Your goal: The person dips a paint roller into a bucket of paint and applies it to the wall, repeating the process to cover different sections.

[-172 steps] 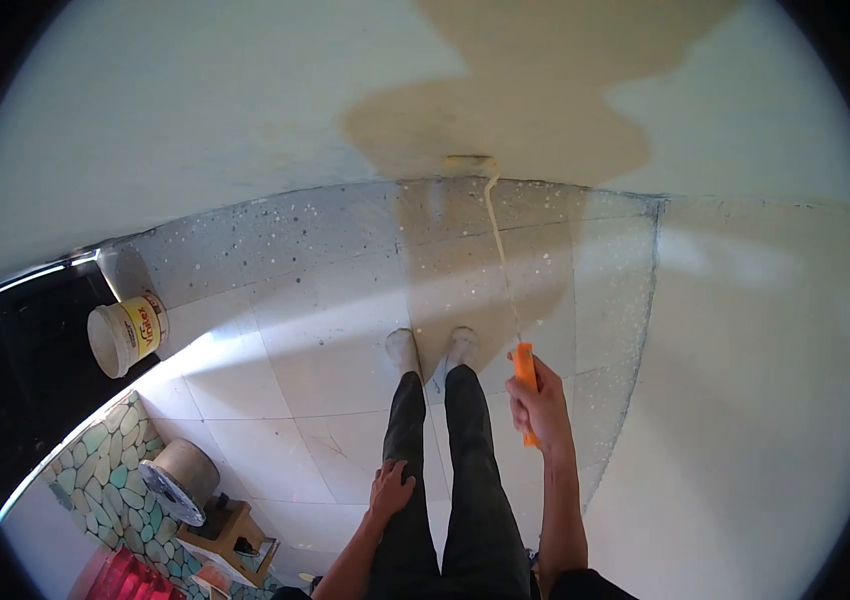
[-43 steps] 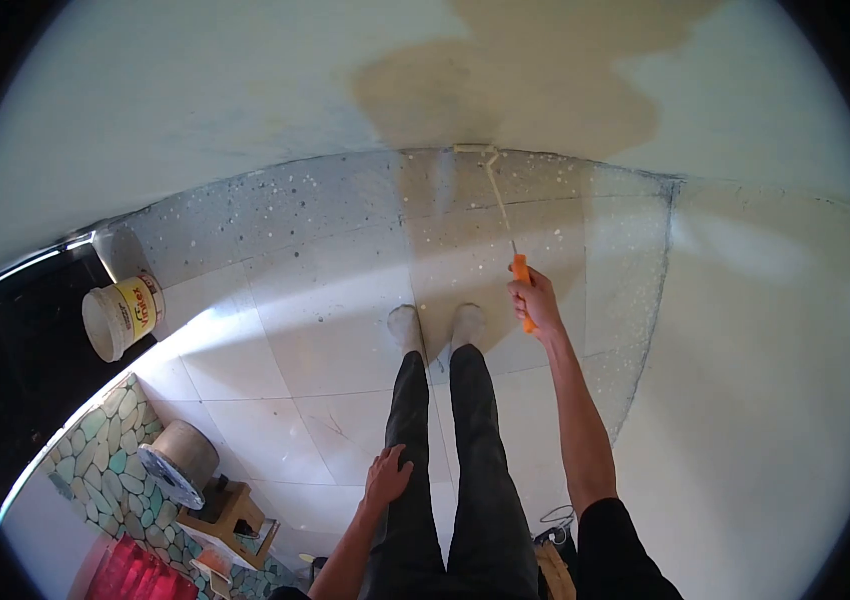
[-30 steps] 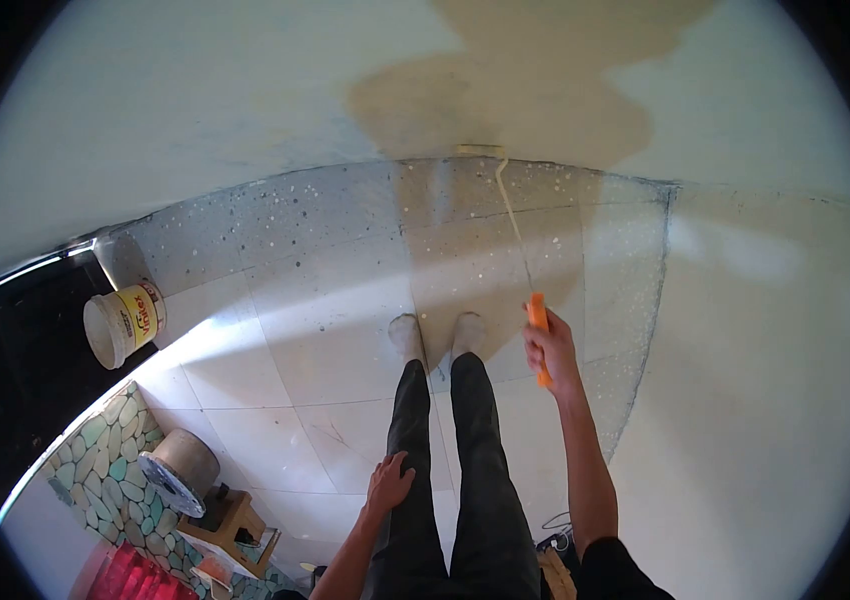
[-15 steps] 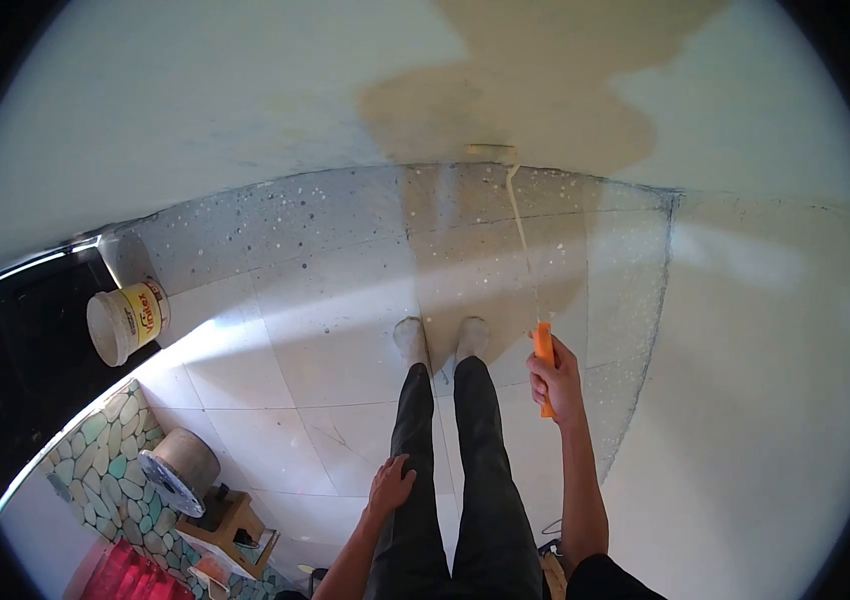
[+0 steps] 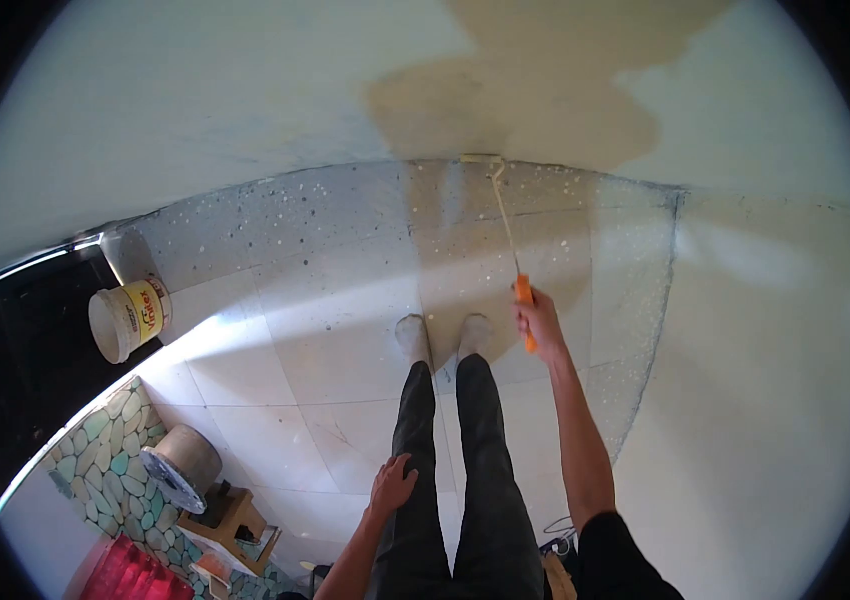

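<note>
My right hand (image 5: 542, 322) is closed around the orange handle of a paint roller (image 5: 508, 222). Its long thin frame reaches away from me, and the narrow roller head lies at the foot of the pale wall (image 5: 275, 110), right where wall meets floor. My left hand (image 5: 395, 484) rests on my left thigh with its fingers laid over the dark trousers (image 5: 415, 420). Both my feet stand on the tiled floor (image 5: 345, 335), just short of the wall.
Paint specks dot the floor tiles along the wall. To the left stands a white paint bucket (image 5: 133, 320) with a yellow label, beside a dark opening. Lower left are a cable spool (image 5: 185, 465), a cardboard box (image 5: 230, 525) and red fabric (image 5: 135, 575). Another wall rises at right.
My right hand has moved forward and slightly left with the paint roller. The roller head has slid a little left and down to the base of the wall. My left hand stays put.
</note>
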A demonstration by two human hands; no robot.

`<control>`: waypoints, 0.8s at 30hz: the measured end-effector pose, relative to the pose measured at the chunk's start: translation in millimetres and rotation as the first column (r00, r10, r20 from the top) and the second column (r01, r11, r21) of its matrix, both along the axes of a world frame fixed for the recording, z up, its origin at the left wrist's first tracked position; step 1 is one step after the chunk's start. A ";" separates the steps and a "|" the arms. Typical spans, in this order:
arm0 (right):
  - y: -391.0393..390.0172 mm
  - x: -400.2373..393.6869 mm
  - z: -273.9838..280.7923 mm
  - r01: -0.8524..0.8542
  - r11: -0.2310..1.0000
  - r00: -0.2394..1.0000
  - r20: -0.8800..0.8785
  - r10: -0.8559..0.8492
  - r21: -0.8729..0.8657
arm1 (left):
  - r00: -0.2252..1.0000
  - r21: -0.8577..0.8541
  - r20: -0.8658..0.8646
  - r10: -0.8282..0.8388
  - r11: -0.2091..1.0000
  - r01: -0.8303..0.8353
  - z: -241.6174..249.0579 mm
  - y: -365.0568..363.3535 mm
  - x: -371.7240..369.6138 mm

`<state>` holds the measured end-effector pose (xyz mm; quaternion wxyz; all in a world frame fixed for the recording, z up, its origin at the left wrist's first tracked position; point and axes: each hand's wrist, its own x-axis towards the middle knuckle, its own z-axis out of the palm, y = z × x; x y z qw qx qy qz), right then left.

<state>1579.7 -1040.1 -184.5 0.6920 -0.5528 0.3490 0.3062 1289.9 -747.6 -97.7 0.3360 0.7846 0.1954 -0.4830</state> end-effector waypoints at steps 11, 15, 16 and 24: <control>3.2 -74.8 198.8 -0.017 0.998 0.999 0.029 0.018 -0.057 | 1.000 -0.009 -0.013 0.012 1.000 -0.013 5.6 -0.6 5.7; -0.1 -44.8 133.4 -0.012 0.999 1.000 -0.023 0.011 -0.042 | 1.000 -0.001 -0.020 -0.010 1.000 0.010 5.2 -3.7 8.0; 2.8 -35.0 109.9 -0.040 0.998 0.999 -0.015 0.039 -0.040 | 1.000 0.001 -0.022 -0.008 1.000 0.008 4.7 -3.0 6.0; 25.0 -45.6 120.0 -0.007 1.000 1.000 -0.022 0.006 -0.025 | 1.000 0.005 0.008 0.008 1.000 -0.008 2.1 -3.4 1.0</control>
